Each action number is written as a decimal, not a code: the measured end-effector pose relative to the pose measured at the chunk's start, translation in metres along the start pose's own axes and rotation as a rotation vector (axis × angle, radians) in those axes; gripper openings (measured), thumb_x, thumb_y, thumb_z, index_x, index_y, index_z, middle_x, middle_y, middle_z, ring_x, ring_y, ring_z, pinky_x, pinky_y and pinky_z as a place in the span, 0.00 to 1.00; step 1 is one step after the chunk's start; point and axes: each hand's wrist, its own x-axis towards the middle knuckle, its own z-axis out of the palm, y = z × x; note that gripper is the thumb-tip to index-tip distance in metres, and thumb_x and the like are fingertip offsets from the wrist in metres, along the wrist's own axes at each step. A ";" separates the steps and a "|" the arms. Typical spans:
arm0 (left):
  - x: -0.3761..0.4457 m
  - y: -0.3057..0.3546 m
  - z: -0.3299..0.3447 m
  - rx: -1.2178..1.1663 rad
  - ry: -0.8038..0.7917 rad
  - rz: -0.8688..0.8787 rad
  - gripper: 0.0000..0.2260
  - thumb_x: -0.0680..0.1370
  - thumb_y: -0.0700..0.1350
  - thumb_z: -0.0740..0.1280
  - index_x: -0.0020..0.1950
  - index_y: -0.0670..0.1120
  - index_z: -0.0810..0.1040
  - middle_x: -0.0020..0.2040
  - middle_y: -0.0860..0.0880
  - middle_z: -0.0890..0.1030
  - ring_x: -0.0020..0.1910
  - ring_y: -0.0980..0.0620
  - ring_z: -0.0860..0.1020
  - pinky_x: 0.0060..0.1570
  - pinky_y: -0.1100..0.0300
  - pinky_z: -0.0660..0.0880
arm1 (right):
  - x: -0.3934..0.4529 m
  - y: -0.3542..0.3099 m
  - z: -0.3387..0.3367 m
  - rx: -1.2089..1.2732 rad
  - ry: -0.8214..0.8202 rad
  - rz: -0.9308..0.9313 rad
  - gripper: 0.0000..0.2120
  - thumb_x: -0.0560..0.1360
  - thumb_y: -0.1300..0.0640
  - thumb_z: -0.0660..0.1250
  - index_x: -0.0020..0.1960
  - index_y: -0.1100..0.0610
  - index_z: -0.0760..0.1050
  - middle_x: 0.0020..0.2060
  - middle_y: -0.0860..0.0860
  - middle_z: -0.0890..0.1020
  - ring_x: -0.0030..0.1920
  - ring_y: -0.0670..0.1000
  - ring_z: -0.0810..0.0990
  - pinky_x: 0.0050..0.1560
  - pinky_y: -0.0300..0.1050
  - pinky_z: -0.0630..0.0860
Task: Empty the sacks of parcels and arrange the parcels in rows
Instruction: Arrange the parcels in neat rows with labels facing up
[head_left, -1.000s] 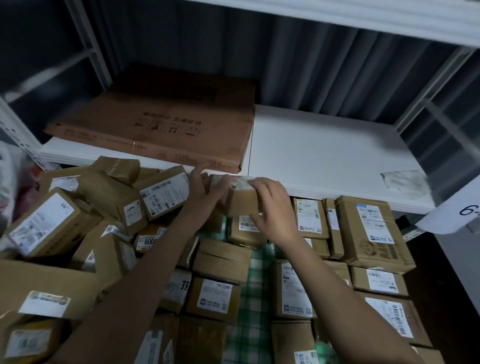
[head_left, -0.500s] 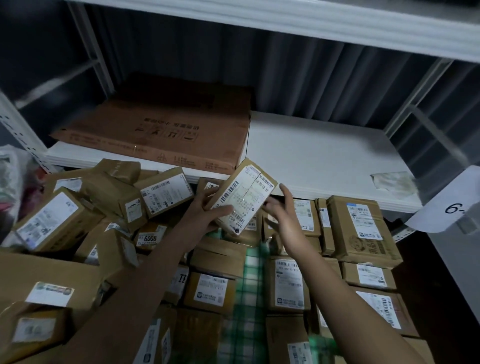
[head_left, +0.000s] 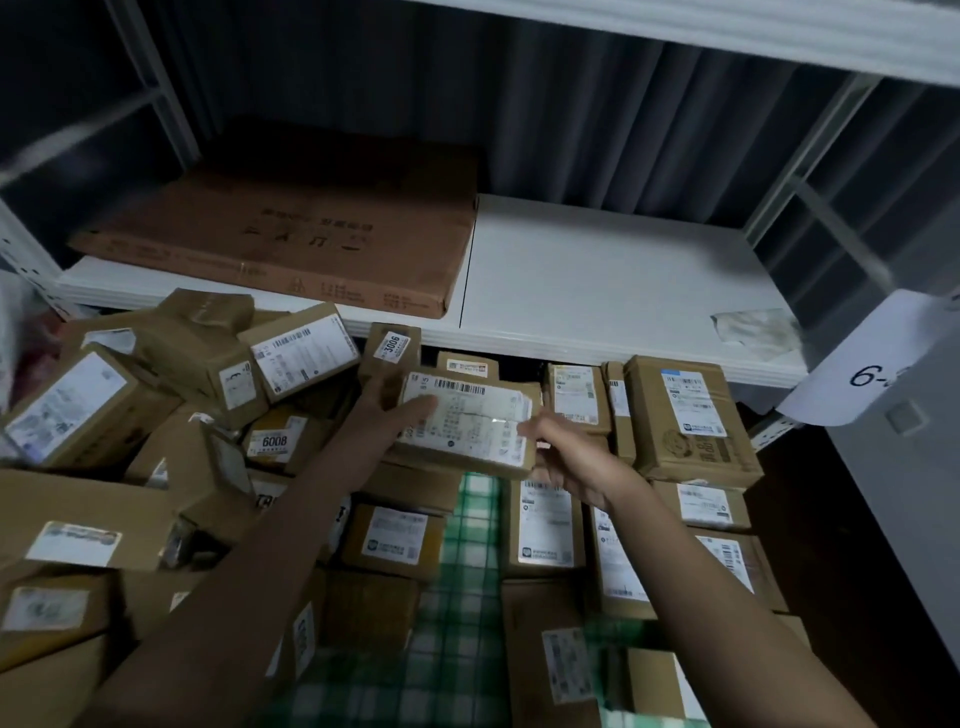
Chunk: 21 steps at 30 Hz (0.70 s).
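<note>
A flat brown parcel (head_left: 467, 423) with a large white shipping label lies label-up between my hands, above the other boxes. My left hand (head_left: 387, 410) grips its left end, thumb across the label. My right hand (head_left: 558, 457) holds its right end, fingers partly hidden under the box. Below and to the right, parcels (head_left: 685, 415) stand in neat rows, labels up. At the left, a loose heap of brown parcels (head_left: 171, 374) lies jumbled. A green checked sack (head_left: 467, 597) shows between the boxes.
A white shelf (head_left: 597, 280) runs just above the parcels, bearing a large flat brown carton (head_left: 291, 239) on its left half. A white tag marked "6-" (head_left: 878, 369) hangs at the right. Metal shelf uprights stand on both sides.
The parcel has turned from tilted upright to lying flat with its label up, and has come lower toward the rows. Both hands stayed on its ends.
</note>
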 end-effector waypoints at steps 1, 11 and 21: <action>-0.003 -0.004 0.004 0.016 0.011 -0.008 0.24 0.72 0.48 0.75 0.66 0.55 0.73 0.59 0.49 0.81 0.54 0.49 0.82 0.56 0.48 0.78 | -0.005 0.007 -0.004 -0.021 -0.035 0.024 0.20 0.73 0.52 0.68 0.63 0.55 0.72 0.56 0.56 0.83 0.59 0.59 0.80 0.62 0.55 0.76; -0.031 -0.048 0.055 0.103 0.092 -0.164 0.27 0.69 0.64 0.71 0.61 0.48 0.75 0.54 0.49 0.83 0.50 0.50 0.82 0.46 0.50 0.80 | -0.030 0.056 -0.019 0.090 0.055 0.078 0.23 0.76 0.55 0.69 0.67 0.60 0.67 0.52 0.60 0.84 0.52 0.58 0.84 0.53 0.50 0.81; -0.061 -0.082 0.071 0.102 -0.046 -0.181 0.13 0.75 0.54 0.70 0.57 0.57 0.74 0.54 0.54 0.82 0.54 0.52 0.80 0.57 0.49 0.76 | -0.061 0.097 -0.042 -0.049 0.087 0.114 0.16 0.78 0.42 0.63 0.60 0.51 0.76 0.48 0.49 0.84 0.46 0.49 0.83 0.55 0.46 0.79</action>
